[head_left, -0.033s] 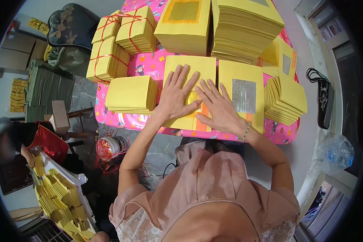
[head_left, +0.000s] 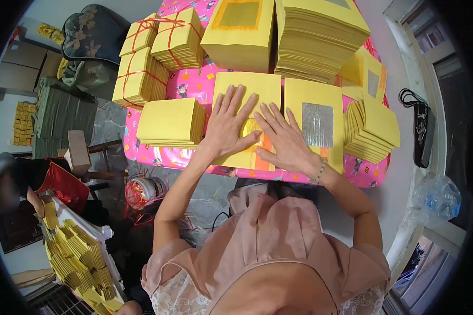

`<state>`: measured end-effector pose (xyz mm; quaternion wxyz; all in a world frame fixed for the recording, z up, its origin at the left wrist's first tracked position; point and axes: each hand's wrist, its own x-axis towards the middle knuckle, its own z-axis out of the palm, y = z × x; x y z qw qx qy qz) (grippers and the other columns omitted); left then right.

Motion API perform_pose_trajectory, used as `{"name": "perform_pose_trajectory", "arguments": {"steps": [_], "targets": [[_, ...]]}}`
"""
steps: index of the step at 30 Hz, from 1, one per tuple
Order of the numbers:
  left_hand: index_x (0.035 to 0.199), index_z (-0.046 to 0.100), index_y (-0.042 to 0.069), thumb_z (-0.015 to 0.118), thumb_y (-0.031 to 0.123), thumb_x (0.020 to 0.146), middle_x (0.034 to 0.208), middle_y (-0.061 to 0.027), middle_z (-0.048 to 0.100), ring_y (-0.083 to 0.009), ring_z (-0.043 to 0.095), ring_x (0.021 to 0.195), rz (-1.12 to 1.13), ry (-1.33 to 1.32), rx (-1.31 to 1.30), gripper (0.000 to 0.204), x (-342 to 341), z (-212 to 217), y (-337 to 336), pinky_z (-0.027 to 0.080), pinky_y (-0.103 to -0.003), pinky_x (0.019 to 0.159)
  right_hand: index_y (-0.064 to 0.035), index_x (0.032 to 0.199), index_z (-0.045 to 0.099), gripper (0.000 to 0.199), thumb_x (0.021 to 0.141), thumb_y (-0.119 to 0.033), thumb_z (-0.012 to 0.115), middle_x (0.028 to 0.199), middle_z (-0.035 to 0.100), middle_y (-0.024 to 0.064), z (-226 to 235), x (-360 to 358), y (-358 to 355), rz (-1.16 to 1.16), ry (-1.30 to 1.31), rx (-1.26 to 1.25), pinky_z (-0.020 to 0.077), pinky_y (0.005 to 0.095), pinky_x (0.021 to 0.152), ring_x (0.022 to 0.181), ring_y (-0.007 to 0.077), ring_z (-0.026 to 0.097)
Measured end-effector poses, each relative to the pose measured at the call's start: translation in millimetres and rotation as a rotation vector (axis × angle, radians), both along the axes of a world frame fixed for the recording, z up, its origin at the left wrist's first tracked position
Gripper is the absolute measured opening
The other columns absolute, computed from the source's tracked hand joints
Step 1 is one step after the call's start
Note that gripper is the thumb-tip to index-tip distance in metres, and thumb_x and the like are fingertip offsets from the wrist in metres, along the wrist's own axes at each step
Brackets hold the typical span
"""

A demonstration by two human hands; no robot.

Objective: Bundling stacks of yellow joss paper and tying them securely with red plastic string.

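Fingers spread and gripping nothing, the left hand (head_left: 227,123) rests on yellow paper (head_left: 263,88) mid-frame, while the right hand (head_left: 289,144) spans it and the silver-patched sheet (head_left: 318,123). Barely anything has shifted; the paper remains flat on the pink counter (head_left: 180,90).

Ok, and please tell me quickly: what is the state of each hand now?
Left hand: open, palm down on the gold-patched yellow sheet, gripping nothing.
Right hand: open, palm down across that and the silver-patched sheet, gripping nothing.
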<state>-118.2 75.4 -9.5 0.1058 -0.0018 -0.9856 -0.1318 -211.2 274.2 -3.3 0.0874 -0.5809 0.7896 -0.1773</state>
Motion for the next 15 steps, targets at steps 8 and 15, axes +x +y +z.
{"name": "perform_pose_trajectory", "arguments": {"steps": [8,15], "targets": [[0.155,0.03,0.018,0.053,0.061,0.088,0.159,-0.0257,0.02,-0.043,0.017,0.148,0.041,-0.061,-0.019,0.083,7,-1,-2,0.016,-0.053,0.119,-0.006,0.154,0.025,0.082,0.092,-0.047,0.057,0.162,0.019,0.0165,-2,-1,-2,0.004,0.033,0.002,0.011,0.0541,0.12,0.151,0.0331,0.013],[0.155,0.03,0.017,0.053,0.055,0.091,0.159,-0.0264,0.019,-0.0428,0.017,0.148,0.027,-0.075,0.047,0.078,8,0,-10,0.016,-0.052,0.12,-0.0049,0.138,0.049,0.054,0.092,-0.031,0.062,0.146,0.044,0.0158,2,-13,-13,-0.038,0.074,-0.14,0.0283,0.0504,0.114,0.137,0.0343,0.039]]}}
